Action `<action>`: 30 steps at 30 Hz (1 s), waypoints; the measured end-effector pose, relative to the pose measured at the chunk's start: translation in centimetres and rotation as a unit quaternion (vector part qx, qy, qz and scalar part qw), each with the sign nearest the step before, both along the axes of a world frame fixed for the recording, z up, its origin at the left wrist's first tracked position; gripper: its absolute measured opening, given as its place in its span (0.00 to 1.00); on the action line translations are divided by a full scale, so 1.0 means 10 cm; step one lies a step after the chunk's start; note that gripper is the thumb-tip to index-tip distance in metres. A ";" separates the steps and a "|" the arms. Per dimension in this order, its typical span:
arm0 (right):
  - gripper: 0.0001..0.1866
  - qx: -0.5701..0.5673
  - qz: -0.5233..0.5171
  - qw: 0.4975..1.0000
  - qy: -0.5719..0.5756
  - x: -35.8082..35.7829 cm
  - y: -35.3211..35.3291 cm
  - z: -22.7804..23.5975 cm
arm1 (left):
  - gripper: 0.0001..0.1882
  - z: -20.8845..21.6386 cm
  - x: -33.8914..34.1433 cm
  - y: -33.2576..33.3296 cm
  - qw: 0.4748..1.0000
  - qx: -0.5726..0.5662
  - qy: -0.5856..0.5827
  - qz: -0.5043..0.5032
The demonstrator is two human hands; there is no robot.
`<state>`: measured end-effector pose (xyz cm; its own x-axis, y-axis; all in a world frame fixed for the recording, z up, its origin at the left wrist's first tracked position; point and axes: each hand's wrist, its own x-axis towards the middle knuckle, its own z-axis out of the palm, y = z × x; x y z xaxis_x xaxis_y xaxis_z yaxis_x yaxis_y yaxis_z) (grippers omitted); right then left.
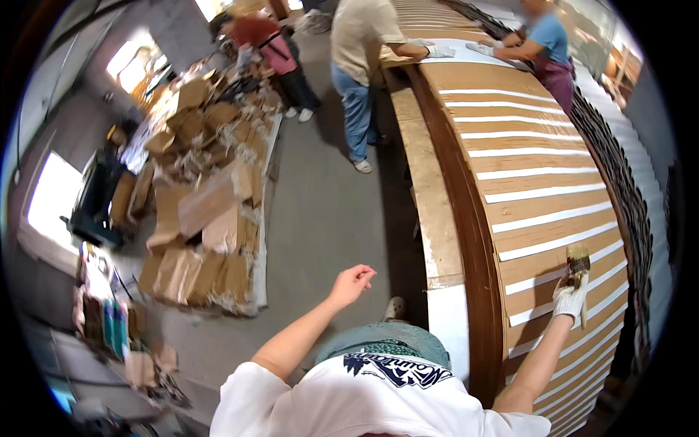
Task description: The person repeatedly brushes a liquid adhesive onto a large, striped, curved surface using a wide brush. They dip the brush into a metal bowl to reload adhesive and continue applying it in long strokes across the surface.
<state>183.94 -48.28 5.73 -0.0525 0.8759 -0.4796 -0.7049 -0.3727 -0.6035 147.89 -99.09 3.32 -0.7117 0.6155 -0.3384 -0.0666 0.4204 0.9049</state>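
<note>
My right hand [569, 297], in a white knit glove, grips a wide paintbrush [577, 259] with dark, wet-looking bristles. Its handle sticks out below the glove. The brush is over a long run of brown cardboard sheets [542, 199] with evenly spaced white strips [561, 224] across them. Whether the bristles touch the sheets I cannot tell. My left hand [352, 285] is bare and hangs over the floor beside the table, its fingers curled in with nothing visible in them.
A dark wooden rail [466, 211] and a pale board [431, 218] edge the table's left side. Across the far end, two people in gloves handle a white sheet [466, 54]. Another person stands by a large heap of cardboard [196, 211] at left. Dark bundled material [632, 218] lines the right.
</note>
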 end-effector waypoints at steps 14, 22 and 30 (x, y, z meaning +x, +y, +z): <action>0.14 0.031 -0.089 0.984 -0.150 -1.24 0.14 0.38 | 0.24 0.17 -2.02 2.93 0.799 0.053 0.415 -0.431; 0.17 0.092 0.038 0.831 -0.548 -2.29 0.52 0.73 | 0.29 0.20 -2.99 4.63 0.639 0.150 0.507 -0.559; 0.25 0.176 0.209 0.594 -0.757 -3.48 1.54 0.71 | 0.33 -0.03 -3.20 5.03 0.593 0.152 0.480 -0.628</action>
